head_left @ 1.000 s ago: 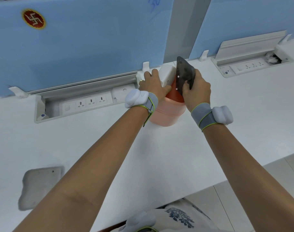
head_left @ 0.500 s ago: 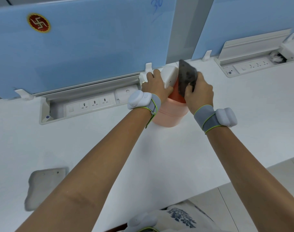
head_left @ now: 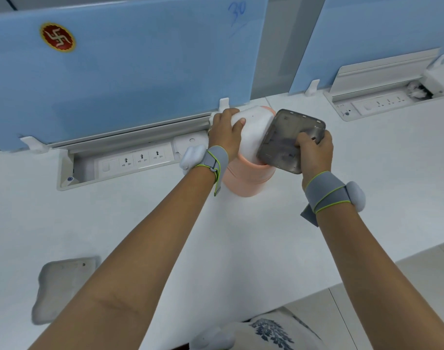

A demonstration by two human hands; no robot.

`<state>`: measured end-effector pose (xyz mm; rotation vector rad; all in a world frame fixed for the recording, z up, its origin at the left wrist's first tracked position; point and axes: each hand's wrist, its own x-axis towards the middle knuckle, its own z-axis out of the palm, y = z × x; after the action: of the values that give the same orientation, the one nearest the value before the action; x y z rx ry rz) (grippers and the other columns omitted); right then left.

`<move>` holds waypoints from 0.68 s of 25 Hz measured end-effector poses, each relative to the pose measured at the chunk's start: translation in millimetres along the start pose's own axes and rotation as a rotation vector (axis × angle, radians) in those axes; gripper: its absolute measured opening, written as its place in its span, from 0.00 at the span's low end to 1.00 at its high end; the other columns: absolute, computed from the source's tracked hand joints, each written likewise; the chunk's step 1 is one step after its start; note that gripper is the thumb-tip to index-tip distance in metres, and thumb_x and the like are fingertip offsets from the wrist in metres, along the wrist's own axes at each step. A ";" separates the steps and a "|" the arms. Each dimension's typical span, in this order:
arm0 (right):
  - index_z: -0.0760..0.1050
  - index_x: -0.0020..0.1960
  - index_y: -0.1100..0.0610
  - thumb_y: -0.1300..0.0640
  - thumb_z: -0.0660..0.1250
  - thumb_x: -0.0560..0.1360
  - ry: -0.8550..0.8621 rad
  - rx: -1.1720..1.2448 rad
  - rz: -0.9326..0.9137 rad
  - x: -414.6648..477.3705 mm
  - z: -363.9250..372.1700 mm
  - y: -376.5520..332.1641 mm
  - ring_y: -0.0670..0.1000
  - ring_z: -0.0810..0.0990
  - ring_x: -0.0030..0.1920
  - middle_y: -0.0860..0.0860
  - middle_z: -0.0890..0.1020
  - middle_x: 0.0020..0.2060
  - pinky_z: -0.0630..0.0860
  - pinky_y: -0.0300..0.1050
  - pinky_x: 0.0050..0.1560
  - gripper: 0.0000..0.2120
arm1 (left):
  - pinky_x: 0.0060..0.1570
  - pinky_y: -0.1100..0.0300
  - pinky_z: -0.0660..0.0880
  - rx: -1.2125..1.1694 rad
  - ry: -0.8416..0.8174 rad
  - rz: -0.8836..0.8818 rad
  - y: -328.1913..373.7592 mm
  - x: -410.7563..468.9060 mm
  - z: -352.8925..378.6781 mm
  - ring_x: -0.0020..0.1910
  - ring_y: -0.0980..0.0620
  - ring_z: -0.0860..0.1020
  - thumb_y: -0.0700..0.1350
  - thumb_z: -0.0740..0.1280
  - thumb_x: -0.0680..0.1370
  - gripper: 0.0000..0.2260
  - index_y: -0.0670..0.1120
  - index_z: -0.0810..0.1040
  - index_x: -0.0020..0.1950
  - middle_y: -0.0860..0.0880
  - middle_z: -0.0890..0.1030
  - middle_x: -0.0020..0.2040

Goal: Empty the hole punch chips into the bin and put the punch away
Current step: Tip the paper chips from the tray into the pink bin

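- Looking down, I see a pink bin (head_left: 246, 178) standing on the white desk (head_left: 241, 248), close to the blue partition (head_left: 140, 72); its white lid (head_left: 253, 127) is tilted up, and I cannot see what lies inside.
- Over the bin's right rim I hold a smoky grey translucent tray (head_left: 289, 140), tipped with its open side toward me; faint smudges show inside it, but I cannot make out chips.
- A grey flat piece (head_left: 61, 286) lies on the desk near the front edge at my left, well apart from the bin.
- Behind the bin runs an open socket trough (head_left: 120, 162); a second one (head_left: 382, 102) sits far right.
- Bare desk lies in front of the bin and to its right, up to the front edge.
- My left hand (head_left: 226, 132) is curled over the lid, thumb on top, fingers behind it.
- My right hand (head_left: 314, 152) is closed on the tray's lower right corner, thumb inside, fingers underneath.
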<state>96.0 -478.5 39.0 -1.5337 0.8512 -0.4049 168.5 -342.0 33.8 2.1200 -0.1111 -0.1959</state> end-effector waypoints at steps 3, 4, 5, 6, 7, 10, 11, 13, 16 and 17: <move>0.67 0.35 0.50 0.56 0.60 0.60 -0.043 0.045 0.044 0.1 2.4 2.1 0.50 0.72 0.36 0.47 0.72 0.34 0.72 0.42 0.39 0.05 | 0.64 0.60 0.61 -0.085 -0.046 0.023 0.9 11.4 3.9 0.67 0.43 0.68 0.43 0.57 0.80 0.15 0.43 0.72 0.66 0.39 0.70 0.66; 0.67 0.35 0.50 0.57 0.60 0.59 -0.055 0.051 0.049 0.6 3.0 2.0 0.49 0.71 0.35 0.47 0.72 0.34 0.71 0.41 0.37 0.05 | 0.63 0.61 0.62 -0.103 -0.063 0.024 1.0 15.8 5.1 0.67 0.43 0.69 0.42 0.56 0.80 0.15 0.43 0.73 0.65 0.38 0.71 0.65; 0.67 0.35 0.50 0.56 0.60 0.59 -0.062 0.052 0.052 1.4 3.2 2.0 0.49 0.71 0.34 0.47 0.72 0.34 0.70 0.40 0.36 0.05 | 0.61 0.63 0.62 -0.119 -0.077 0.023 0.6 20.3 6.2 0.66 0.44 0.69 0.42 0.56 0.81 0.15 0.43 0.74 0.64 0.38 0.72 0.64; 0.67 0.35 0.50 0.56 0.60 0.59 -0.066 0.052 0.054 3.3 3.1 1.4 0.49 0.71 0.34 0.47 0.72 0.34 0.70 0.39 0.35 0.05 | 0.58 0.64 0.63 -0.134 -0.089 0.023 0.8 25.1 7.6 0.65 0.44 0.70 0.42 0.56 0.81 0.15 0.42 0.75 0.64 0.38 0.72 0.63; 0.67 0.35 0.50 0.56 0.60 0.60 -0.071 0.052 0.055 4.8 3.2 1.4 0.48 0.71 0.34 0.47 0.72 0.34 0.69 0.39 0.34 0.05 | 0.56 0.65 0.63 -0.144 -0.095 0.025 0.5 28.6 8.5 0.64 0.44 0.70 0.41 0.55 0.81 0.14 0.42 0.75 0.63 0.37 0.72 0.63; 0.67 0.35 0.49 0.56 0.59 0.60 -0.096 0.044 0.059 8.3 3.6 1.2 0.49 0.70 0.34 0.47 0.71 0.34 0.68 0.39 0.32 0.05 | 0.58 0.64 0.64 -0.169 -0.112 0.018 -0.1 36.2 9.3 0.65 0.44 0.70 0.41 0.54 0.81 0.15 0.40 0.76 0.61 0.38 0.74 0.63; 0.66 0.34 0.50 0.57 0.59 0.60 -0.106 0.046 0.061 9.5 4.3 1.5 0.49 0.70 0.34 0.47 0.71 0.34 0.67 0.39 0.32 0.04 | 0.60 0.63 0.65 -0.186 -0.120 0.003 0.7 38.7 8.6 0.65 0.44 0.71 0.41 0.53 0.81 0.15 0.39 0.77 0.60 0.38 0.74 0.64; 0.66 0.34 0.50 0.57 0.59 0.60 -0.120 0.051 0.068 11.1 5.1 2.0 0.50 0.69 0.34 0.48 0.71 0.34 0.67 0.39 0.32 0.04 | 0.63 0.59 0.67 -0.213 -0.141 -0.028 3.5 43.1 7.5 0.65 0.43 0.72 0.41 0.53 0.81 0.16 0.39 0.78 0.58 0.40 0.76 0.64; 0.66 0.34 0.51 0.57 0.59 0.60 -0.128 0.065 0.084 14.1 5.7 1.6 0.51 0.69 0.36 0.48 0.70 0.34 0.68 0.40 0.34 0.04 | 0.59 0.61 0.68 -0.198 -0.129 -0.052 6.3 45.2 9.7 0.64 0.44 0.73 0.42 0.52 0.81 0.16 0.40 0.78 0.58 0.41 0.77 0.63; 0.66 0.34 0.51 0.57 0.59 0.59 -0.129 0.064 0.084 15.4 5.3 1.0 0.52 0.69 0.36 0.49 0.70 0.34 0.68 0.39 0.34 0.05 | 0.58 0.62 0.67 -0.195 -0.107 -0.054 6.8 44.3 11.8 0.64 0.44 0.73 0.42 0.52 0.81 0.16 0.40 0.78 0.58 0.41 0.77 0.63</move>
<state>109.6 -485.8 33.6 -1.4435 0.7920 -0.2664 209.9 -362.4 29.2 1.9196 -0.0941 -0.3390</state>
